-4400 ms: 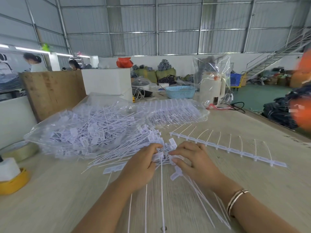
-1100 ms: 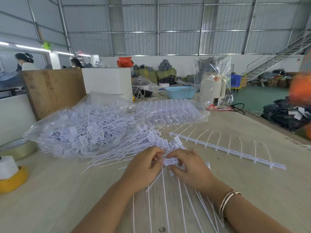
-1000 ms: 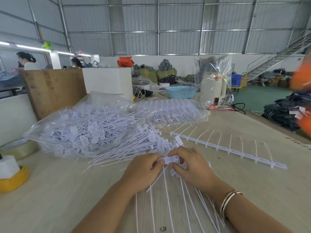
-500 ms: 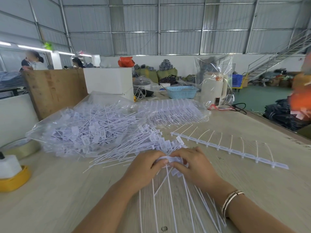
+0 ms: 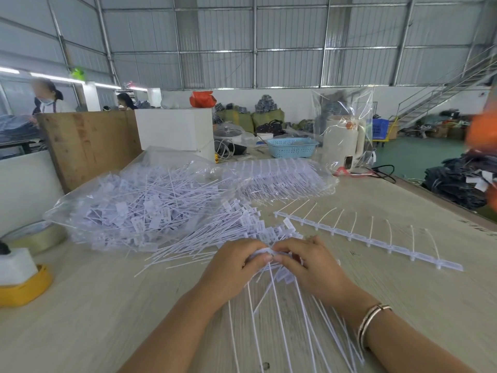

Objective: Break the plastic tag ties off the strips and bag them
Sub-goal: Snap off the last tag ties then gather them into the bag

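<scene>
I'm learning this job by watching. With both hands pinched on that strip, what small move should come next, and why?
Probably a short snap: the left hand and right hand pinch the strip side by side, tie tails fanning toward the person, so twisting apart should free one tie. It would likely join the loose pile beside the clear bag.

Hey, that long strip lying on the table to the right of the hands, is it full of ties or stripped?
Stripped, mostly: the strip lies flat with only thin curved stubs standing off it, no tag heads visible.
</scene>
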`<move>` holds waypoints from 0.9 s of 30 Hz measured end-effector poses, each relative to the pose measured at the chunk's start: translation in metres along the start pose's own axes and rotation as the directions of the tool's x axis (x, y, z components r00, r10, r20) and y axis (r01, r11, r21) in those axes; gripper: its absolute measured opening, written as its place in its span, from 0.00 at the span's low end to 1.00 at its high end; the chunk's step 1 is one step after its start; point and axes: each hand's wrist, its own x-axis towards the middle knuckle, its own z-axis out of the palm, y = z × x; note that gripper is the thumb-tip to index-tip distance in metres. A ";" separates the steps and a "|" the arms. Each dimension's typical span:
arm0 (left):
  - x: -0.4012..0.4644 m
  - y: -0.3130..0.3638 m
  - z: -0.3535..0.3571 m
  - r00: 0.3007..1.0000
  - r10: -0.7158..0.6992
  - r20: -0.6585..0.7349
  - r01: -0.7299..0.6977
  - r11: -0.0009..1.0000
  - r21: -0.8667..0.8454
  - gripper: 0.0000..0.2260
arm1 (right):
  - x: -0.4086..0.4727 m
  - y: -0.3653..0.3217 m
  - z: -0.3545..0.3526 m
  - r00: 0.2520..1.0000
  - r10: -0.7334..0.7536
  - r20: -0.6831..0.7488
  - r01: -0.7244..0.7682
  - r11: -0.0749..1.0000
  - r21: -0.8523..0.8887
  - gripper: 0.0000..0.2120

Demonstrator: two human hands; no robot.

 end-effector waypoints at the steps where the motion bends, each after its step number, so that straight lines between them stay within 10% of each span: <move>1: 0.000 0.001 0.000 1.000 0.001 -0.005 -0.001 1.000 -0.001 0.06 | 0.000 0.000 0.000 1.000 0.001 -0.001 -0.001 1.000 0.001 0.09; 19: -0.002 -0.010 -0.001 0.999 -0.024 -0.049 0.025 0.999 0.030 0.10 | 0.002 0.011 -0.012 0.995 0.091 -0.046 -0.081 0.982 0.172 0.10; 27: -0.002 -0.009 -0.002 0.990 -0.100 -0.103 0.103 0.994 0.026 0.09 | 0.001 0.021 -0.008 0.969 0.008 0.247 0.050 0.973 -0.227 0.15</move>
